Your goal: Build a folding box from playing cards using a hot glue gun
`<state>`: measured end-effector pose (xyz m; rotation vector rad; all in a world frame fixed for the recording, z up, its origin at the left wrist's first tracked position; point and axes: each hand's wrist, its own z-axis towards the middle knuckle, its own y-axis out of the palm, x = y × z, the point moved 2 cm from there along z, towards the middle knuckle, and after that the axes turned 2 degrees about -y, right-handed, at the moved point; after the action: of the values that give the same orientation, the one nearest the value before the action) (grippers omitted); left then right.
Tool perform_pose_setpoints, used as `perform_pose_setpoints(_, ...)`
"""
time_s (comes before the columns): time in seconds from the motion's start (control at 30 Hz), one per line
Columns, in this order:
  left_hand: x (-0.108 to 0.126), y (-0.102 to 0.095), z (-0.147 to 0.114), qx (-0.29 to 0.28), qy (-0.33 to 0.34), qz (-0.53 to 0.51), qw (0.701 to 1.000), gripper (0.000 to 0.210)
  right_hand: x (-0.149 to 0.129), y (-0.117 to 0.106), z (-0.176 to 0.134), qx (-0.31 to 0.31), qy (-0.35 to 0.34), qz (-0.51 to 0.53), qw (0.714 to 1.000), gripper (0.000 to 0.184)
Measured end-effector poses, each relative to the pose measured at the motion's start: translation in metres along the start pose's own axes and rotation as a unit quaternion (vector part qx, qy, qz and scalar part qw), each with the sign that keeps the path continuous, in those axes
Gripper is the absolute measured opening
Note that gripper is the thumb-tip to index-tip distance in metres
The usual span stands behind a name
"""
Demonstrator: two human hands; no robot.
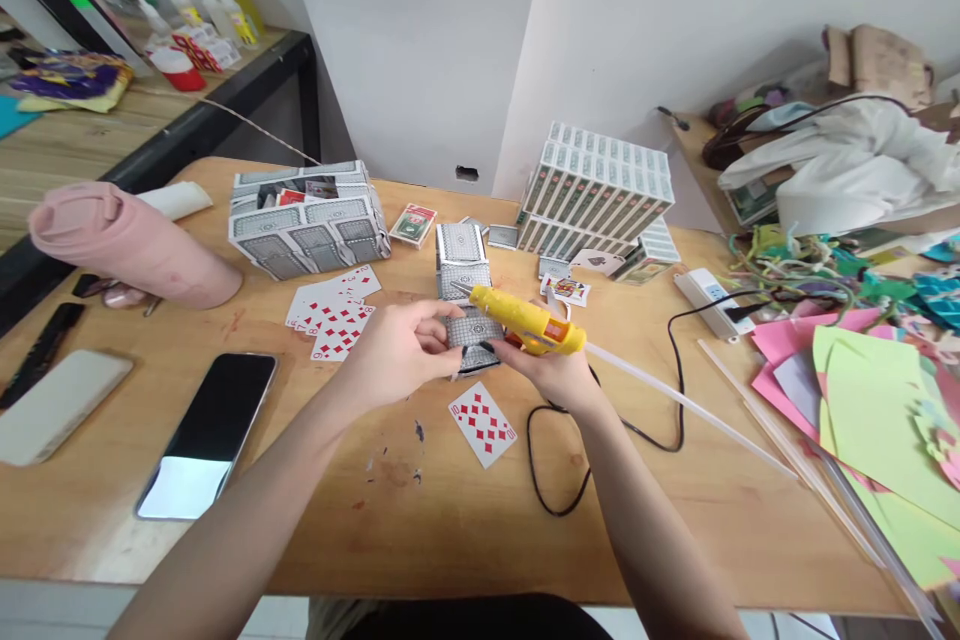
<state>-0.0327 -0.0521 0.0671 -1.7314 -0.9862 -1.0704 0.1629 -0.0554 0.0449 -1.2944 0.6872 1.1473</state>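
Observation:
My right hand (555, 375) is closed round a yellow hot glue gun (525, 320), its nozzle pointing left and a long clear glue stick (675, 400) sticking out of its back. Its thumb also touches the near end of a strip built of grey-backed playing cards (463, 250). Fingers of my left hand (405, 350) grip the left side of that same strip. Just in front lies a ten of diamonds (484, 423), face up. More diamond cards (337, 315) are fanned out left of my left hand.
A box made of cards (307, 220) stands back left, near a red card pack (413, 225). Stacked card packs (596, 190) rise back right. A pink bottle (142, 245) and a phone (210, 435) lie left. The glue gun's black cord (681, 370) loops to a power strip (712, 303) beside coloured paper (877, 410).

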Motion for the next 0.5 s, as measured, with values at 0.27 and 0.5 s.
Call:
perform_pose_setpoints(0.27, 0.007, 0.003, -0.002, 0.013, -0.008, 0.014, 1.0, 0.043, -0.003, -0.002, -0.003, 0.025, 0.002, 0.006, 1.0, 0.023)
perform_pose_setpoints(0.5, 0.009, 0.006, -0.007, 0.046, -0.007, 0.037, 0.998, 0.04, -0.013, -0.037, -0.046, 0.031, 0.08, 0.055, 0.995, 0.015)
